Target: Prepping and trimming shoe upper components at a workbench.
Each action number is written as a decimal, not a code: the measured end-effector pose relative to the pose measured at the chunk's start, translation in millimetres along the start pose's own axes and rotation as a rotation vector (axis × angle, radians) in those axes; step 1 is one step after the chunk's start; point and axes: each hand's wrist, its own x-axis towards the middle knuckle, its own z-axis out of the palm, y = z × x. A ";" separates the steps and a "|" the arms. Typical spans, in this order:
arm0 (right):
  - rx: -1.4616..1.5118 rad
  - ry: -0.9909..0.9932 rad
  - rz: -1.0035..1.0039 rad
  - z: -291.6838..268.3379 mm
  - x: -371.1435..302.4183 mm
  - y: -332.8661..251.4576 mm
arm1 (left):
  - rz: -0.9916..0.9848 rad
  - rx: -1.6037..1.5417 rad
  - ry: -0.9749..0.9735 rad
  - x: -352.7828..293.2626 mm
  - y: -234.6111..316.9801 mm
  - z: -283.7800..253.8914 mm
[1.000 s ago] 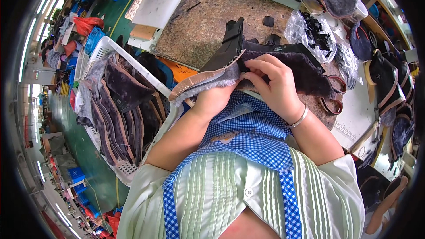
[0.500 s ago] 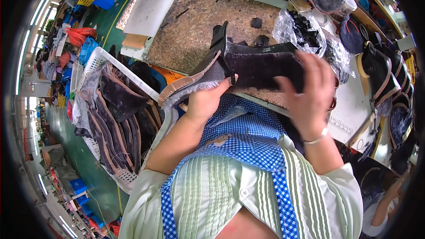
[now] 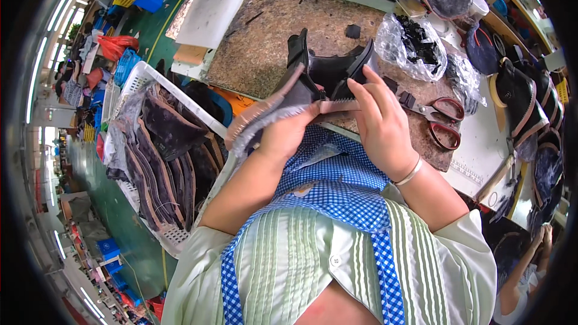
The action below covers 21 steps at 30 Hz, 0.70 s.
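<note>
A dark boot upper (image 3: 334, 71) with a grey fleece lining and a pale stitched edge is held in front of my chest, above the near edge of the stone slab. Near its lower left part, my left hand (image 3: 282, 137) is closed on it, thumb toward the middle. My right hand (image 3: 385, 132) grips the right flap, which stands bent upward, with the fingers along its outer side. Part of the right thumb's contact is hidden. Beyond the right hand, scissors (image 3: 442, 119) with dark red handles lie on the slab.
A speckled stone slab (image 3: 253, 39) covers much of the bench, with a white board (image 3: 220, 3) at its far left. A clear bag (image 3: 391, 39) holds black scraps. At left, a white basket (image 3: 165, 87) holds stacked fleece-lined pieces (image 3: 171, 171). Black boots (image 3: 518, 99) stand right; another person's arms (image 3: 524, 268) show lower right.
My right hand has moved left and bent the flap up and inward, from lying spread out. The scissors have come into view. My left hand keeps its hold.
</note>
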 end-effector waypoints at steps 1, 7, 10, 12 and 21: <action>0.024 0.005 -0.020 2.1 -2.4 2.4 | -0.104 -0.099 -0.045 1.3 -1.8 -9.3; 0.213 0.050 0.002 -3.2 -3.5 9.6 | -0.349 -0.225 -0.190 -3.0 4.0 -5.9; 0.413 0.085 0.056 -7.3 -7.2 16.2 | -0.353 -0.364 -0.269 2.6 -4.1 -2.1; 0.984 0.259 0.511 7.1 -27.1 25.4 | -0.392 -0.391 -0.226 6.4 0.5 4.2; 1.104 0.255 0.560 2.9 -36.2 37.9 | -0.370 -0.500 -0.223 10.6 -23.6 4.5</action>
